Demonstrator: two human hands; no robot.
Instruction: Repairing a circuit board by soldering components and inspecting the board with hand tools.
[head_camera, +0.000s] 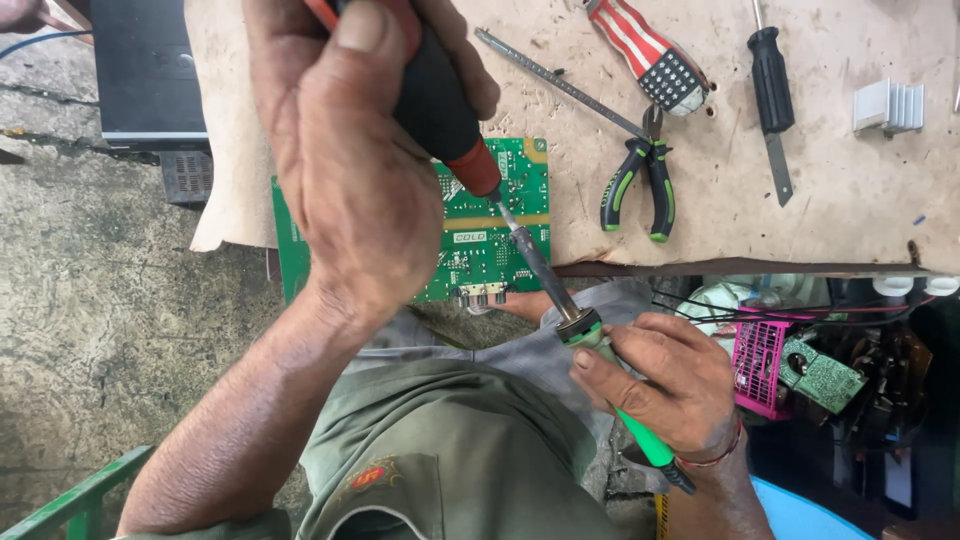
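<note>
The left hand is gripping a screwdriver, its tip meeting the soldering iron clamped in the right hand, just off the circuit board overhanging the tabletop, pliers lying near

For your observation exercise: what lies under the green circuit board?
The green circuit board rests partly on the brown worn workbench top, its near edge overhanging. The left hand, gripping a red-and-black screwdriver, covers the board's left part, so what lies beneath there is hidden.
</note>
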